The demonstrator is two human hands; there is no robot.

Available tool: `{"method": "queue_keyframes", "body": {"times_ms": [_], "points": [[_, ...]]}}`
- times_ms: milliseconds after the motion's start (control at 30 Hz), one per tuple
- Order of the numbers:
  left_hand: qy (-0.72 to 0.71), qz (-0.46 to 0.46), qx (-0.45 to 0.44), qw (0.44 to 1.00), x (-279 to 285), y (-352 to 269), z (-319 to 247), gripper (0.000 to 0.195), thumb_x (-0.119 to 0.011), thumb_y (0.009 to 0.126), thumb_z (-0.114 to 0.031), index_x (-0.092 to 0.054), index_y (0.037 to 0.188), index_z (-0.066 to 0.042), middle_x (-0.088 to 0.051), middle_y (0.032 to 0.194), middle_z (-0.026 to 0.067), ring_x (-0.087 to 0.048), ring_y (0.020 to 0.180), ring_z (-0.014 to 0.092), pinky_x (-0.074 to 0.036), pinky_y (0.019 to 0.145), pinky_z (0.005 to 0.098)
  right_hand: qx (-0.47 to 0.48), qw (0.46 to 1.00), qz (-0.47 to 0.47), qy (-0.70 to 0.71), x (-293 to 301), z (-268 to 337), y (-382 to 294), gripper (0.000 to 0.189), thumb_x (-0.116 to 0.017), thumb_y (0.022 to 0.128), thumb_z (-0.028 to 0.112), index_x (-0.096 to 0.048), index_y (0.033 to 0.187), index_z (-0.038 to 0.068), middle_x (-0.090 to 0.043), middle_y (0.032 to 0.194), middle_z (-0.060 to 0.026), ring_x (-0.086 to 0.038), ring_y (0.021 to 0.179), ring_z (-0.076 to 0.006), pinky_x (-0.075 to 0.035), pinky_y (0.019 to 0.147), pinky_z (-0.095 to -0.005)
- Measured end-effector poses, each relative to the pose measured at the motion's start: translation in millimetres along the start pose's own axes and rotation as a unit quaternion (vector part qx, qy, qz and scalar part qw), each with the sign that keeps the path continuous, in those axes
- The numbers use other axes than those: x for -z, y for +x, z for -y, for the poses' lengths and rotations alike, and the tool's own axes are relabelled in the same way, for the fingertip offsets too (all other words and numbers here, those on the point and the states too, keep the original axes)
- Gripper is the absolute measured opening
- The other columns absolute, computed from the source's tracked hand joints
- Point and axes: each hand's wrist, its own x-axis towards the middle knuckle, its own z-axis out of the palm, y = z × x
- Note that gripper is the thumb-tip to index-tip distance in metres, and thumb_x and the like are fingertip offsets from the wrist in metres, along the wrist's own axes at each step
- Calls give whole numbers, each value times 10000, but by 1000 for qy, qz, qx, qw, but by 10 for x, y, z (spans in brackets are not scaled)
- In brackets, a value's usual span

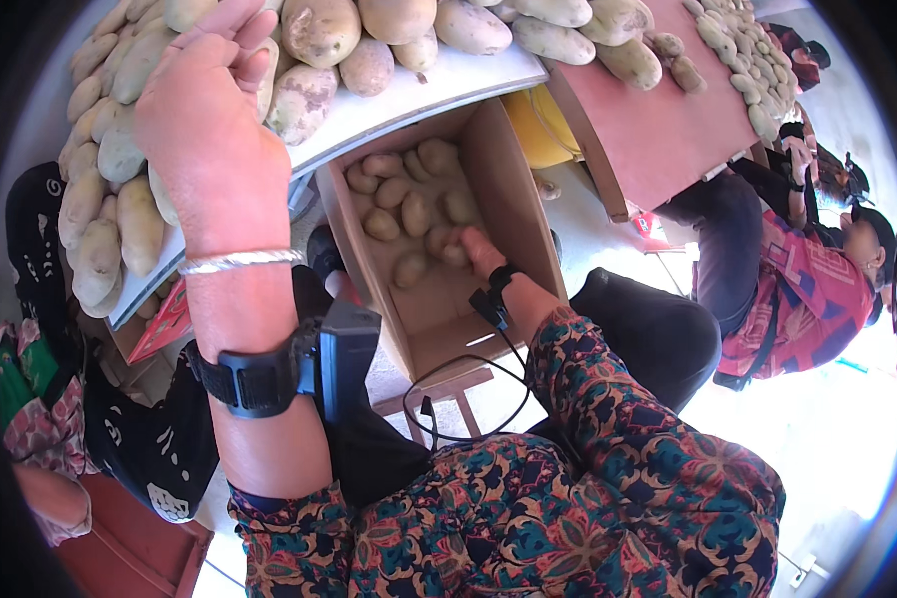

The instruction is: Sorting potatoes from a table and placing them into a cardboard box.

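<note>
My left hand [213, 127] is raised over the near edge of a potato pile, wrist bent and fingers curled. A pale potato [267, 82] lies beside its fingertips; my palm is turned away, so any grip is hidden. A silvery bracelet [239, 261] and a black strapped device [269, 374] sit on that arm. Inside an open cardboard box [489, 149] below the table, my right hand [482, 250] has its fingers at a potato [446, 245]. Several other potatoes [416, 213] rest on the box bottom, mostly towards its far end.
Large potatoes [321, 34] crowd the white tabletop [418, 90], some at its edge. A reddish board [650, 112] and a yellow bucket [542, 127] stand right of the box. A cable [411, 385] loops near my right wrist. People sit at right [785, 291] and left [127, 418].
</note>
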Motion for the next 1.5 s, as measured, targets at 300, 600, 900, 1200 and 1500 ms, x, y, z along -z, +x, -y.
{"method": "queue_keyframes", "body": {"times_ms": [300,600,900,1200,1500], "points": [[-19,-22,12,1000,56,-15,-92,366,-402,815,40,-555,1141,102,-598,1171,146,-583,1045,194,-431,815,221,-136,948,-89,275,291,-144,-206,155,-586,773,259,-612,831,118,-608,796,-51,-584,736,-207,-477,643,-347],[12,-3,-22,1000,153,-112,-75,341,-421,827,24,-559,1128,104,-592,1182,152,-576,1045,188,-428,808,225,16,997,-5,-70,385,-593,201,221,-589,817,234,-675,899,48,-661,940,-167,-628,884,-276,-488,775,-367],[33,31,-56,997,485,138,-46,315,-450,841,1,-558,1119,101,-596,1167,180,-576,1050,212,-431,807,238,261,920,-71,-283,-338,844,401,384,-617,737,247,-637,1032,2,-637,978,-251,-602,980,-386,-480,835,-442],[11,3,-158,987,282,-148,92,212,-469,798,2,-613,953,8,-628,912,64,-592,776,138,-446,650,196,239,803,29,-546,-733,913,551,337,-551,758,180,-644,1051,41,-635,1056,-209,-605,1015,-344,-493,859,-427],[-254,273,79,924,1012,632,373,243,-458,805,9,-601,1001,23,-624,916,67,-581,780,134,-434,667,206,216,715,17,-665,-738,493,493,305,-581,778,191,-639,1058,85,-644,1065,-167,-622,1009,-299,-510,837,-423]]}}
